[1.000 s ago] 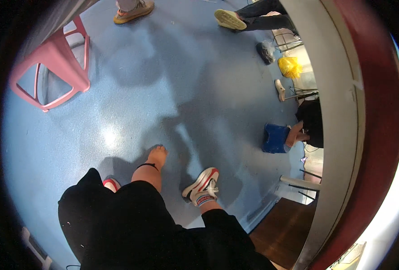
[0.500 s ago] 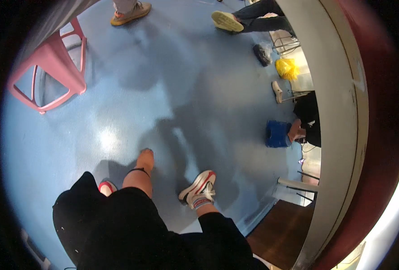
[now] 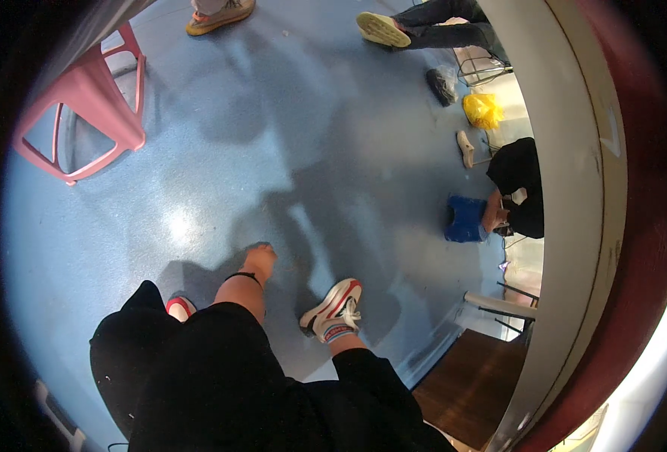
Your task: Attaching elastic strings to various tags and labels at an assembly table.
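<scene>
My left hand (image 3: 259, 261) hangs over the blue floor, its fingers curled in. A dark band circles the wrist, and I see no object in the hand. It touches nothing. Nearby are my own shoes: a red and white one (image 3: 181, 307), partly covered by my black clothing, and a white, red and black one (image 3: 332, 309) to the right. My right hand is out of sight.
A pink plastic stool (image 3: 85, 105) stands at the far left. Along the right runs a pale table edge (image 3: 574, 188). Beyond it are a blue stool (image 3: 467, 219) with a person's hands beside it, a yellow bag (image 3: 482, 111), a dark bag (image 3: 442, 87) and a brown panel (image 3: 469, 384).
My left hand has swung to the right and slightly away from me. The person at the blue stool has shifted their arms a little. My shoes stay in nearly the same place.
</scene>
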A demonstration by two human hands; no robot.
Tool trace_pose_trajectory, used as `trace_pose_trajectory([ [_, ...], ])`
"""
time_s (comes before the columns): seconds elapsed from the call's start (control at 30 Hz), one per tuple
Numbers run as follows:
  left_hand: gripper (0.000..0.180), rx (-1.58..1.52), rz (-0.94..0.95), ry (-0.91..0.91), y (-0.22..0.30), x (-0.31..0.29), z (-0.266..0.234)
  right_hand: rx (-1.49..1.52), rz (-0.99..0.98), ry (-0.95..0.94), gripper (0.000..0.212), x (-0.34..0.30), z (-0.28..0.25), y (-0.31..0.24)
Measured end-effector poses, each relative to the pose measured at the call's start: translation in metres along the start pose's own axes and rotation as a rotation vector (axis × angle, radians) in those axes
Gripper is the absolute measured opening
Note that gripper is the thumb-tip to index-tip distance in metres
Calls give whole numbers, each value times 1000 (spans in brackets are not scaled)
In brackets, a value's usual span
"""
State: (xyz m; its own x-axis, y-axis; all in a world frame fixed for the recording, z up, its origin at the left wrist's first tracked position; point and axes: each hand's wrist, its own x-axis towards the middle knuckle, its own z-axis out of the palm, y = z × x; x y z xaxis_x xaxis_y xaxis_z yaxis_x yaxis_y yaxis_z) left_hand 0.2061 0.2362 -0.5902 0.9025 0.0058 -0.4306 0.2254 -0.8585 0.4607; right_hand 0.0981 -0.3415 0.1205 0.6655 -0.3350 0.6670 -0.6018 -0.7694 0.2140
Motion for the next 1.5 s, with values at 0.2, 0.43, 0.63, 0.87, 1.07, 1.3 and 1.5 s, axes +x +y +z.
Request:
trace_pose_trajectory([
  [0.2, 28, 256, 110, -235, 11, 4, -12, 41, -4, 2, 33, 1, 11, -3],
  [0.43, 25, 176, 47, -199, 14, -4, 0, 67, -9, -8, 33, 1, 10, -1],
  [0.63, 24, -90, -200, -39, -12, -18, 1, 101, -3, 1, 33, -4, 9, -3],
  [0.87, 23, -273, -335, 27, -24, -23, -12, 36, -55, -18, 33, -9, -2, -17],
  [1.07, 22, -296, -279, 61, -31, -17, -6, 39, -34, -5, 33, -22, 2, -26],
  [1.3, 22, -373, -154, 43, -40, -12, 3, 40, -37, -5, 33, -18, -3, -24],
  [1.5, 27, 34, 20, -117, -41, -4, 8, 43, -48, -4, 34, -16, -5, -22],
])
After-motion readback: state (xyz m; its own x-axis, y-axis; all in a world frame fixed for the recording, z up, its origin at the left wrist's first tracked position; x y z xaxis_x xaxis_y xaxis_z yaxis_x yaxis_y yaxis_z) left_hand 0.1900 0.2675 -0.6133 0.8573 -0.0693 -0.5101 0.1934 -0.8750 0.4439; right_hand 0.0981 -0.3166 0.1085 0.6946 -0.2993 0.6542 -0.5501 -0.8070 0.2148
